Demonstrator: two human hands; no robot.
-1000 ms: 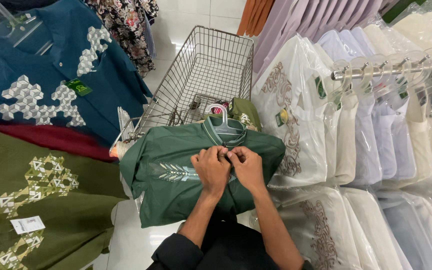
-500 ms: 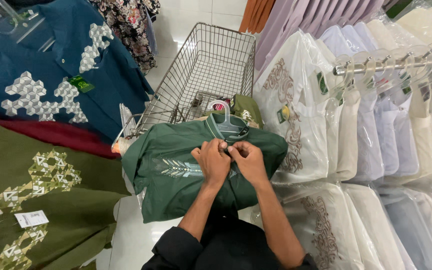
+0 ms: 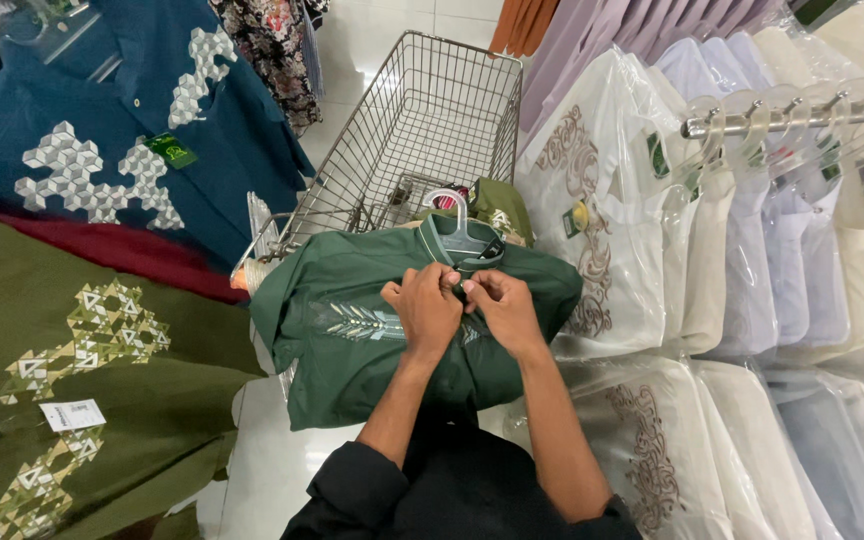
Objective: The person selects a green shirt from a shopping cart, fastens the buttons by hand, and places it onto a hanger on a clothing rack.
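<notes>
Pinching the front of a green shirt [image 3: 352,330] just below its collar, the left hand [image 3: 427,310] and right hand [image 3: 502,312] meet fingertip to fingertip. The shirt lies under both hands, draped over the near end of a wire cart [image 3: 432,110], its hanger [image 3: 457,225] just beyond the knuckles.

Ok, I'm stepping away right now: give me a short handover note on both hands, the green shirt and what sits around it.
Left hand: fingers pinched on the front of the dark green shirt, just below the collar.
Right hand: pinching the same spot, fingertips meeting the left hand's.
The shirt is on a clear plastic hanger and lies draped over the near end of the wire shopping cart.
Whether the placket is being fastened or undone cannot be told.
Around it: bagged white and cream shirts on the rail to the right, blue and olive patterned shirts to the left.
</notes>
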